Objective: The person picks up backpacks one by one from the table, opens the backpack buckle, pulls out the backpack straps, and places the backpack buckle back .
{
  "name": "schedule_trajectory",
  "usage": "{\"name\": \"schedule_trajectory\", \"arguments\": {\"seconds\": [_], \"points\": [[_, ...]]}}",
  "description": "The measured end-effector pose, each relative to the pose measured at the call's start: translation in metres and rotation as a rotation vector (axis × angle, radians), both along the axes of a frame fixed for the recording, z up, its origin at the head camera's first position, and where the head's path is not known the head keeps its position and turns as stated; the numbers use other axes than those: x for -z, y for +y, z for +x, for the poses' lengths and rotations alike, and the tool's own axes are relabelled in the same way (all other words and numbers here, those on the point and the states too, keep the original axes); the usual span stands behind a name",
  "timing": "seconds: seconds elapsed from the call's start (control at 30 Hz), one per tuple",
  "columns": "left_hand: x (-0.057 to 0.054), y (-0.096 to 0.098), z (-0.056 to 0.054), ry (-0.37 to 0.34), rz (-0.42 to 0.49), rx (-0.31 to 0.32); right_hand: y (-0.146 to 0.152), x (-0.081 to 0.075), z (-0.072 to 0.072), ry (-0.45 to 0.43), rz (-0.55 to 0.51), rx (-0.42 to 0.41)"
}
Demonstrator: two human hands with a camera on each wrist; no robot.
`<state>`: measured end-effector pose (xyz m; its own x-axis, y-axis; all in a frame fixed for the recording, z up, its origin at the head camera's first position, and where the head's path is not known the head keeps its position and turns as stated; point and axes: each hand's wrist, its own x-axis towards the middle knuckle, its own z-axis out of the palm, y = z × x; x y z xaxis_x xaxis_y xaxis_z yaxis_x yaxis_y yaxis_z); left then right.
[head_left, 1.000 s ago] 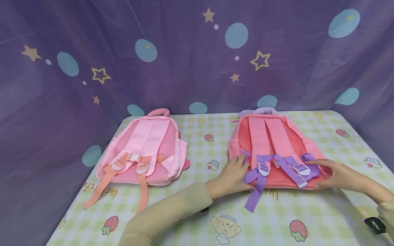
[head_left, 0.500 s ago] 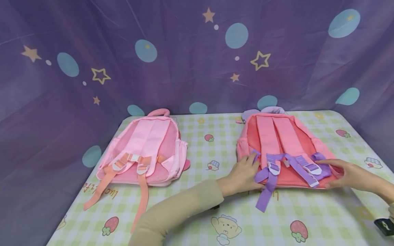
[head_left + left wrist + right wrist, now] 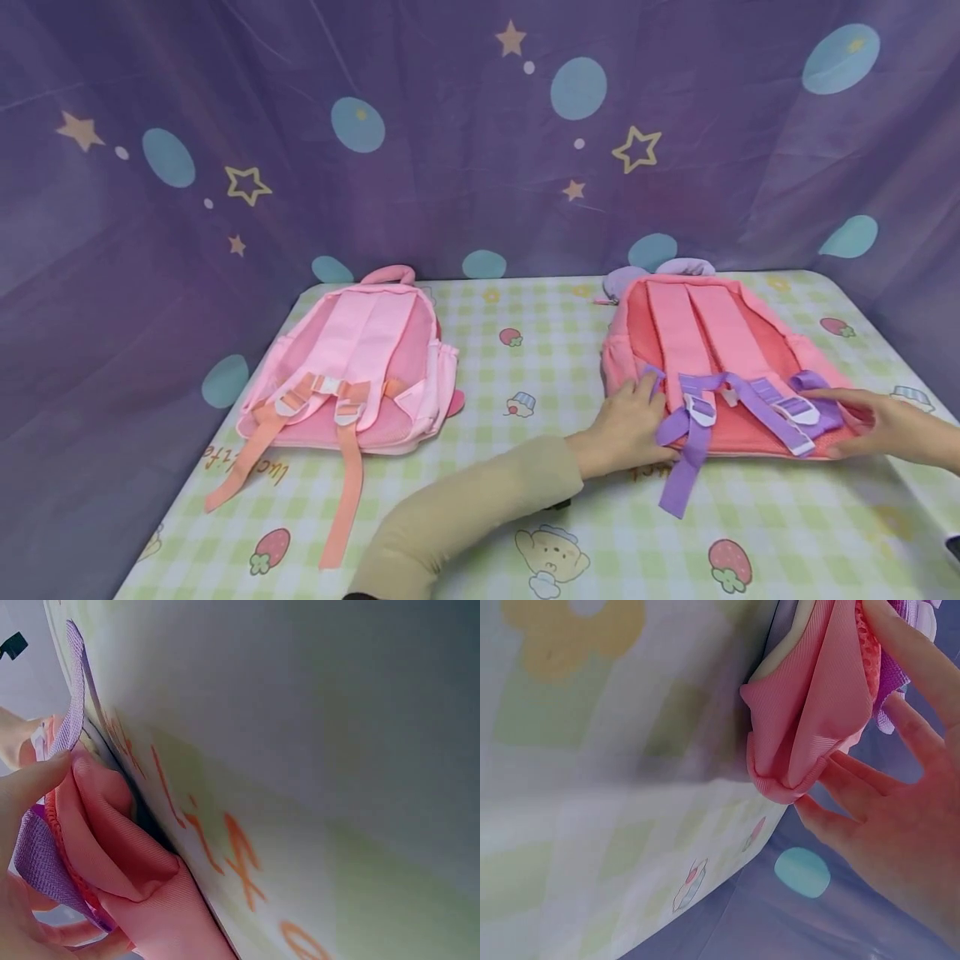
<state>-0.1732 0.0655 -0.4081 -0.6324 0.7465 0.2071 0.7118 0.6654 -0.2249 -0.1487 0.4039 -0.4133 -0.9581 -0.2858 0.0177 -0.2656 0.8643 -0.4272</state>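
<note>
A coral-pink backpack point(image 3: 720, 333) lies on its front on the right side of the table, shoulder straps up, with purple webbing straps point(image 3: 686, 467) and white buckles across its lower part. My left hand point(image 3: 626, 425) grips its lower left corner; in the left wrist view the thumb point(image 3: 45, 780) presses on the edge near the purple webbing. At the lower right corner, my right hand point(image 3: 892, 429) holds the bag between thumb and fingers. The right wrist view has several fingers point(image 3: 847, 784) against the pink side fabric. The bag's front is hidden underneath.
A light-pink backpack point(image 3: 360, 350) with orange webbing straps point(image 3: 345, 500) lies the same way up on the left. Both rest on a green checked tablecloth point(image 3: 480, 517). A purple patterned curtain point(image 3: 465, 167) hangs behind and at the sides.
The coral-pink backpack has slid to the right across the table, with both hands on it and moving along. The light-pink backpack has stayed in place.
</note>
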Motion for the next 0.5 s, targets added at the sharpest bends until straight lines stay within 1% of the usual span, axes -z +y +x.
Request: {"name": "schedule_trajectory", "arguments": {"seconds": [0.03, 0.1, 0.17, 0.23, 0.3, 0.37, 0.43, 0.5], "points": [[0.000, 0.002, 0.000, -0.002, -0.002, -0.002, 0.002, 0.000, 0.000, 0.020, 0.002, -0.001], [-0.001, 0.007, 0.001, -0.006, -0.004, -0.002, 0.007, 0.002, 0.000, 0.052, -0.026, -0.032], [-0.002, 0.012, 0.001, -0.007, -0.010, -0.001, 0.011, 0.003, 0.000, 0.077, -0.071, -0.056], [-0.003, 0.017, 0.002, -0.006, -0.018, 0.003, 0.015, 0.005, 0.001, 0.071, -0.133, -0.075], [-0.004, 0.022, 0.003, 0.001, -0.022, 0.010, 0.019, 0.006, 0.002, 0.045, -0.160, -0.079], [-0.004, 0.027, 0.003, 0.005, -0.026, 0.012, 0.023, 0.006, 0.003, 0.028, -0.170, -0.077], [-0.003, 0.031, 0.004, 0.006, -0.024, 0.013, 0.028, 0.006, 0.003, 0.018, -0.157, -0.083], [-0.003, 0.036, 0.004, 0.011, -0.028, 0.015, 0.033, 0.006, 0.002, 0.042, -0.129, -0.081]]}}
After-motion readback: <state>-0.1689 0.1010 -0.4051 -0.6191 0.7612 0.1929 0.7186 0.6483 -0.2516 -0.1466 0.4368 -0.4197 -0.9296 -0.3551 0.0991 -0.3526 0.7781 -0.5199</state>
